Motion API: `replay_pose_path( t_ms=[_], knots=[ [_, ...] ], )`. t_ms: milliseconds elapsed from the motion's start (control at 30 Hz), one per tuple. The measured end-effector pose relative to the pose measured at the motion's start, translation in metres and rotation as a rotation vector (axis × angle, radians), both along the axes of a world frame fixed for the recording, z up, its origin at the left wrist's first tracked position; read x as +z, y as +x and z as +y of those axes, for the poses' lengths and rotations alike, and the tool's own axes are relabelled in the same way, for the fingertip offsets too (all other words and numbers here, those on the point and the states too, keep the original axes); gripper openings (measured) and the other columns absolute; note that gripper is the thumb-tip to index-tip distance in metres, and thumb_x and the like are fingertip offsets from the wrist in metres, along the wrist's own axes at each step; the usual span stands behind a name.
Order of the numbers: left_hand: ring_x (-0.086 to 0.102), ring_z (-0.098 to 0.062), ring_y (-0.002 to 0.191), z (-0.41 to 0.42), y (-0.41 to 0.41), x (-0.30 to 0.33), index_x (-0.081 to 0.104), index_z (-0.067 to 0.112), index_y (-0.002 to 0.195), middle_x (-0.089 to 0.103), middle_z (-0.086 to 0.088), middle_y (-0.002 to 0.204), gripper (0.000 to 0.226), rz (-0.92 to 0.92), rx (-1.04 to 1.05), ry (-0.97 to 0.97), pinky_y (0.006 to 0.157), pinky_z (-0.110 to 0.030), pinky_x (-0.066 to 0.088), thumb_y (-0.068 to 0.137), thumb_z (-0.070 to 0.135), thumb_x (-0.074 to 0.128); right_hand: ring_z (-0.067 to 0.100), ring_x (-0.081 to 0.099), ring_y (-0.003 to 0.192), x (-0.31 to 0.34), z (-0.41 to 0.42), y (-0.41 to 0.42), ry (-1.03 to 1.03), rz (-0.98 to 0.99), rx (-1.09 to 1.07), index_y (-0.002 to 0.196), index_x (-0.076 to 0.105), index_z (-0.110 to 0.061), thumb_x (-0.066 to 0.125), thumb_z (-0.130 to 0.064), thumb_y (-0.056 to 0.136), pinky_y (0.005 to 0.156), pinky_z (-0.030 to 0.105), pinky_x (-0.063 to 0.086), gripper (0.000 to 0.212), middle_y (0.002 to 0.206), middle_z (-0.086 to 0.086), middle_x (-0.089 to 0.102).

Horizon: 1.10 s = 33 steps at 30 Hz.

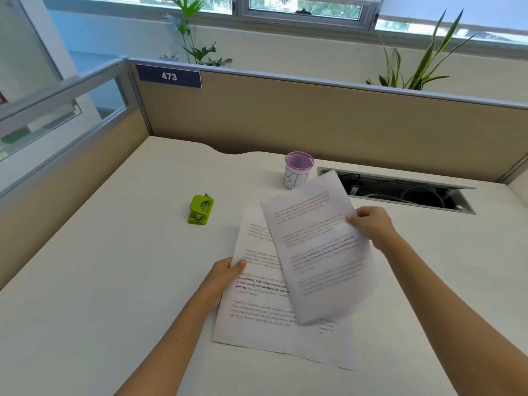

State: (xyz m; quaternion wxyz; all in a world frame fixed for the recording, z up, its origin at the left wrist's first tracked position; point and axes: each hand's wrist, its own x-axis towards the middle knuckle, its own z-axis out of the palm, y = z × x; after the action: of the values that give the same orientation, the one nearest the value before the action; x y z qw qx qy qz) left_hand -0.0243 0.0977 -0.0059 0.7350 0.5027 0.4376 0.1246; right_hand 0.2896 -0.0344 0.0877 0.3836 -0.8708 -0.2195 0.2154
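At centre frame, on our pale desk, walled by a tan partition with windows and plants in the upper frame, we list: printed pages lying flat, our left hand pinching their left edge, thumb on top; one loose sheet, raised and blurred, gripped at its right edge by our right hand. Risk, as we judge it: the one-sided hold lets the sheet sag, crease or slip toward the open cable slot. Smaller items: pink cup marked BIN, upper centre; green hole punch, left of the papers.
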Motion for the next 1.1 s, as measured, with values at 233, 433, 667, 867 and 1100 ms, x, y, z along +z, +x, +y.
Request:
replay_pose_path(
  t_ms=[233,433,667,867,1100],
  knots=[
    [0.071,-0.023,0.087,0.002,0.003,0.002,0.065,0.025,0.1,0.074,-0.003,0.096,0.032,0.082,0.02,0.002,0.071,-0.034,0.058,0.096,0.047,0.042,0.025,0.058,0.071,-0.056,-0.009,-0.059,-0.02,0.207,-0.033,0.063,0.058,-0.01,0.068,-0.007,0.081,0.064,0.033,0.046,0.021,0.077,0.015,0.063],
    [0.074,-0.021,0.083,0.001,-0.001,-0.007,0.067,0.015,0.106,0.077,-0.001,0.091,0.022,0.048,-0.027,0.052,0.067,-0.034,0.06,0.089,0.028,0.064,0.023,0.062,0.079,-0.071,-0.004,-0.103,0.009,0.171,-0.007,0.077,0.061,-0.012,0.063,-0.01,0.084,0.069,0.032,0.051,0.007,0.079,0.0,0.064],
    [0.073,-0.019,0.082,-0.002,-0.004,-0.018,0.069,0.022,0.101,0.076,0.002,0.093,0.015,0.085,0.078,0.221,0.074,-0.038,0.06,0.087,0.022,0.063,0.028,0.055,0.11,-0.079,-0.026,-0.111,-0.016,-0.208,0.0,0.121,0.057,-0.008,0.054,-0.012,0.091,0.09,0.035,0.042,0.031,0.117,0.009,0.063],
    [0.074,-0.018,0.079,-0.002,-0.006,-0.019,0.069,0.028,0.095,0.077,0.004,0.089,0.011,0.074,0.081,0.244,0.067,-0.035,0.059,0.087,0.023,0.063,0.035,0.028,0.134,-0.103,-0.061,-0.111,-0.456,-0.448,0.165,0.134,0.047,-0.026,0.049,-0.049,0.091,0.103,0.047,0.031,0.048,0.146,0.003,0.035],
    [0.073,-0.019,0.081,-0.002,-0.007,-0.02,0.069,0.027,0.096,0.075,0.004,0.09,0.012,0.055,0.101,0.234,0.071,-0.038,0.06,0.089,0.021,0.062,0.038,0.032,0.13,-0.091,-0.067,-0.075,-0.539,-0.477,0.183,0.134,0.046,-0.043,0.047,-0.039,0.096,0.1,0.048,0.036,0.038,0.149,0.011,0.028]
  ],
)
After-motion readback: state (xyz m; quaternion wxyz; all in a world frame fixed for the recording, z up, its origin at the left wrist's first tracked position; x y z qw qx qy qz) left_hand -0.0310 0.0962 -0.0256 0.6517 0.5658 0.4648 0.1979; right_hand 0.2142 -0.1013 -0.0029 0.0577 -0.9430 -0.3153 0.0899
